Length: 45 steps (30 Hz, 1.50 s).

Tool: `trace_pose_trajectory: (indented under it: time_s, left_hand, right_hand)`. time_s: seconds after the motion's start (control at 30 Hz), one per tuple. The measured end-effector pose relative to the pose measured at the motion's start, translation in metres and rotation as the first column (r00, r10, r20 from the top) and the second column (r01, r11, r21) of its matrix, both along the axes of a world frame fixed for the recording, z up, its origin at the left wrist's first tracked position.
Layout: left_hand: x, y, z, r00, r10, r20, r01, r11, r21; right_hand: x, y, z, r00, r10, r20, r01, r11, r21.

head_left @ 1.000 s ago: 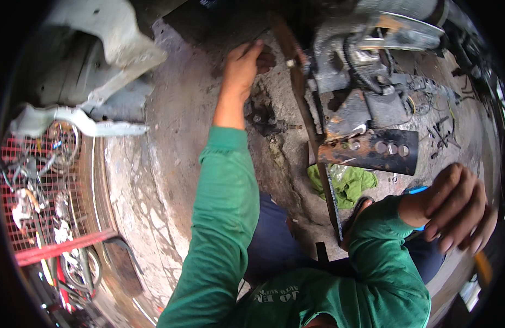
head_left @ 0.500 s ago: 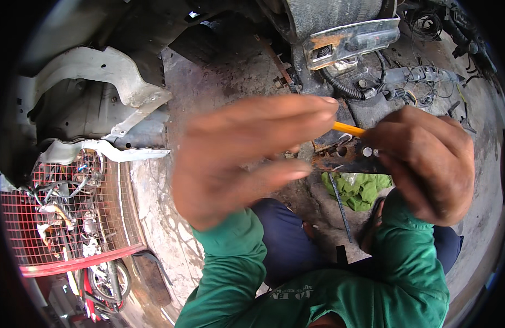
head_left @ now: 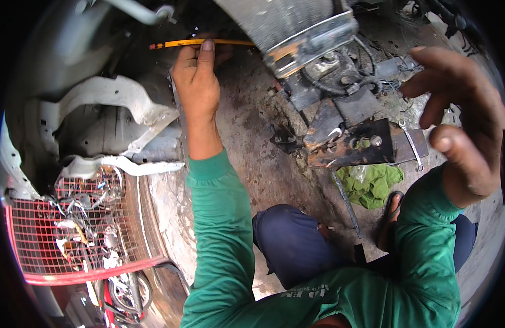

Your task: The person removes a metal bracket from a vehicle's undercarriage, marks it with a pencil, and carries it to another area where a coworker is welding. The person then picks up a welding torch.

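A yellow pencil [head_left: 176,44] with a pink eraser lies horizontally in my left hand [head_left: 197,76], which reaches up to the dark underside of the bodywork, beside a grey metal housing [head_left: 296,27]. My right hand [head_left: 457,115] is raised at the right with fingers apart, over the floor near a combination wrench [head_left: 411,145]. Below the housing are black corrugated hoses [head_left: 312,79] and a rusty dark plate [head_left: 337,156] with holes.
White sheet-metal brackets [head_left: 94,104] fill the upper left. A red wire-grid panel [head_left: 66,273] with bikes behind it stands at the lower left. A green cloth [head_left: 372,188] and a metal strip [head_left: 348,208] lie on the concrete floor [head_left: 247,164] near my knees and sandalled foot.
My two hands met around the pencil half a second ago; since then my left hand has carried it up and forward, while my right hand has moved apart to the right, fingers spread.
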<state>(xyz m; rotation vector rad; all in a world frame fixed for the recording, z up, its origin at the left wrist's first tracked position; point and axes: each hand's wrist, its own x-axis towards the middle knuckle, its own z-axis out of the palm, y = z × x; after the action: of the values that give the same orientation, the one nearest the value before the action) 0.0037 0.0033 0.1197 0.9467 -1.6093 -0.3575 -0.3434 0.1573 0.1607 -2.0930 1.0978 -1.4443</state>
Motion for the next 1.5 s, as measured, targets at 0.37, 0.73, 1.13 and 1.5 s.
trace_pose_trajectory:
  time_s: [0.37, 0.73, 1.13, 1.5]
  left_hand:
    - [0.009, -0.029, -0.007, 0.782, 0.062, 0.621, 0.065, 0.981, -0.181]
    - [0.006, -0.043, -0.007, 0.691, 0.061, 0.72, 0.186, 0.948, -0.259]
    - [0.001, -0.067, 0.006, 0.864, -0.043, 0.501, 0.071, 0.997, -0.038]
    - [-0.018, -0.099, -0.008, 0.862, -0.272, 0.427, 0.335, 0.939, -0.079]
  right_hand:
    - [-0.004, -0.037, -0.036, 0.937, 0.332, -0.111, -0.35, 0.88, -0.322]
    - [-0.001, -0.037, -0.037, 0.935, 0.346, -0.079, -0.355, 0.913, -0.2]
    - [0.009, -0.009, -0.031, 0.986, 0.101, -0.13, -0.079, 0.982, 0.171]
    - [0.012, -0.011, -0.027, 0.983, 0.112, -0.148, -0.088, 0.983, 0.159]
